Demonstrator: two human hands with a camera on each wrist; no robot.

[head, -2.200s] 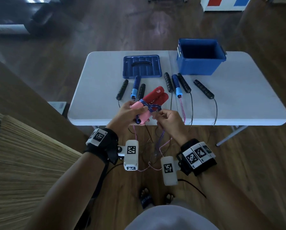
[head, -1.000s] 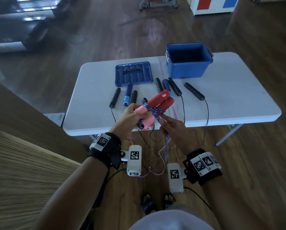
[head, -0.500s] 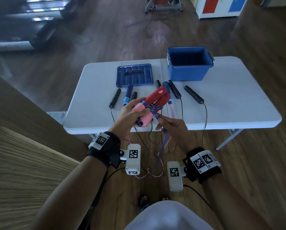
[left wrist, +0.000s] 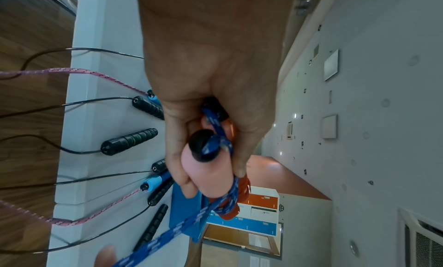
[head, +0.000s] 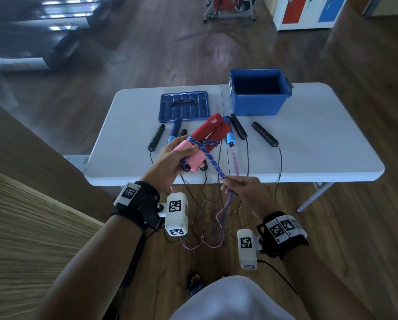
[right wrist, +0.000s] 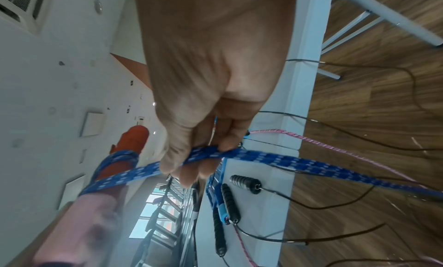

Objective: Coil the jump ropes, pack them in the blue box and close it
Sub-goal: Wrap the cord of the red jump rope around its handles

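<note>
A: Gripping noted: left hand has fingers and thumb curled round the red-and-pink handles, both held together above the near table edge.

B: And the right hand?

A: It pinches the blue rope between thumb and fingertips, just below the handles. The rope is wrapped a few turns around the handle pair, then runs taut down to the pinch; the rest hangs towards the floor.

B: Beyond the hands?

A: Black handles and blue handles lie in a row on the white table, their cords and a pink rope draped over the near edge. The blue lid lies flat behind them. The blue box stands open at the far edge, right of the lid; its inside is too dark to read.
</note>
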